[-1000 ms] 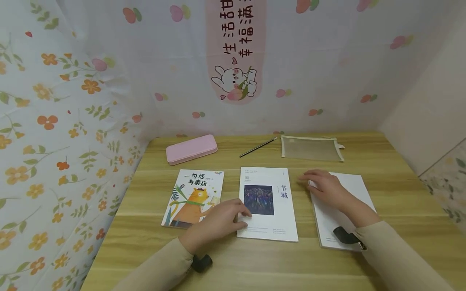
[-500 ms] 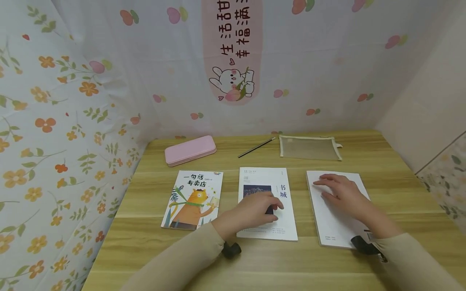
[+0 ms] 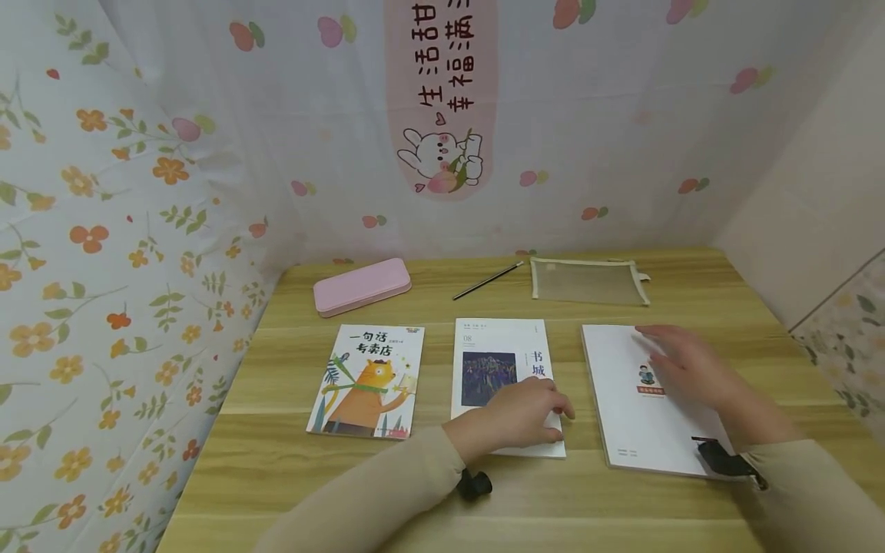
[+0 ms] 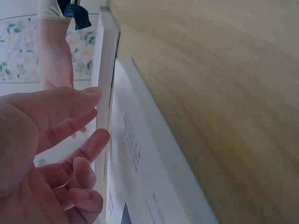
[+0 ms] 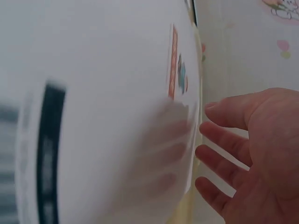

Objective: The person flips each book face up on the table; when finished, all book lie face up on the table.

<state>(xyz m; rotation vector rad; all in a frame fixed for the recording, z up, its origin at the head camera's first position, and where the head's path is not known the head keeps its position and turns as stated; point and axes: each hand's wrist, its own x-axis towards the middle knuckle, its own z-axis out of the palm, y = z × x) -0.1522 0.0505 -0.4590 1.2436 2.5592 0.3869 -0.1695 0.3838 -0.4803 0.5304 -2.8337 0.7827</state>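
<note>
My left hand [image 3: 522, 415] is above the lower right part of the middle book [image 3: 487, 379], a white one with a dark picture. Its fingers are loosely bent and hold nothing; in the left wrist view the thumb and fingers [image 4: 96, 142] stand apart beside the book's edge. To the right lies a white book [image 3: 632, 430] with a small cartoon figure and red label. My right hand [image 3: 698, 369] is over that book's upper right part, fingers spread and relaxed. In the right wrist view, nothing sits between the fingers; whether they touch the cover, I cannot tell.
An illustrated book [image 3: 369, 384] with an orange animal lies at the left. Along the back of the wooden table [image 3: 539, 507] are a pink pencil case [image 3: 362, 287], a dark pencil [image 3: 487, 281] and a mesh zip pouch [image 3: 588, 282]. Patterned cloth hangs behind and at the left.
My left hand has moved right across the middle book. My right hand has shifted right over the white book, from its left edge toward its right side, uncovering the cartoon figure.
</note>
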